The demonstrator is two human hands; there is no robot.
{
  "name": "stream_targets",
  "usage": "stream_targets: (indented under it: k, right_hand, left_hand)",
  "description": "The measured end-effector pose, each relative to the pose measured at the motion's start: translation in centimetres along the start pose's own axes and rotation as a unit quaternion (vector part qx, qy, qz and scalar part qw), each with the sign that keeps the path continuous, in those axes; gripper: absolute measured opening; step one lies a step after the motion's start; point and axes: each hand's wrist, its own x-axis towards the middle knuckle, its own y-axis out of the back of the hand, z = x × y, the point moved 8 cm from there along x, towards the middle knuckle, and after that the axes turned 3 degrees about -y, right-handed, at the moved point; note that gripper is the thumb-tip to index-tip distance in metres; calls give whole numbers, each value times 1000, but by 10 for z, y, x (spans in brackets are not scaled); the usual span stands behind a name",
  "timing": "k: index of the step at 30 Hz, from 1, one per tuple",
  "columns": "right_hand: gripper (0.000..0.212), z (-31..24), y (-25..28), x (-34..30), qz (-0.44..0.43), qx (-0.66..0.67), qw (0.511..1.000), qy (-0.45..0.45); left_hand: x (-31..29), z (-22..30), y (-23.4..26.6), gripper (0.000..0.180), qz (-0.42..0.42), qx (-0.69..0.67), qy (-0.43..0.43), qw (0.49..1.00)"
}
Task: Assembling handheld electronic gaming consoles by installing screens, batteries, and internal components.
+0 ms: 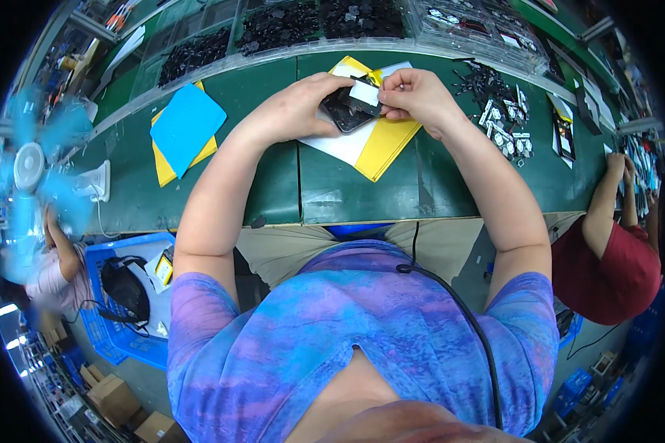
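My left hand [292, 111] is wrapped round the left side of a dark, glossy, phone-like device [341, 117], thumb at its near edge. Above the device is a flat dark piece with a white label [365, 94]. The fingertips of my right hand [419, 98] pinch the right edge of that piece, and they hide part of it. Whether the piece is still joined to the device, I cannot tell. Beneath both hands lies a yellow and white folder or paper stack [383, 150] on the green table.
Left lies a blue sheet [188, 130] on yellow folders, near a fan [29, 168]. Small black and white parts [504, 122] are piled right. Clear trays [273, 29] of parts line the back. A blue crate [122, 332] stands lower left. Co-workers sit on both sides.
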Motion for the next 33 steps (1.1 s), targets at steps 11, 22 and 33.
stream_targets:
  k: [11, 22, 33]
  right_hand:
    - [12, 0, 16, 10, -28, -37, 997, 64]
    - [35, -7, 25, -6, -89, 20, 986, 139]
    - [55, -38, 6, -48, -6, -377, 836, 398]
  left_hand:
    - [-8, 31, -3, 71, 61, 32, 139, 988]
    - [7, 19, -12, 58, 121, -33, 77, 989]
    - [6, 16, -18, 72, 133, -77, 37, 987]
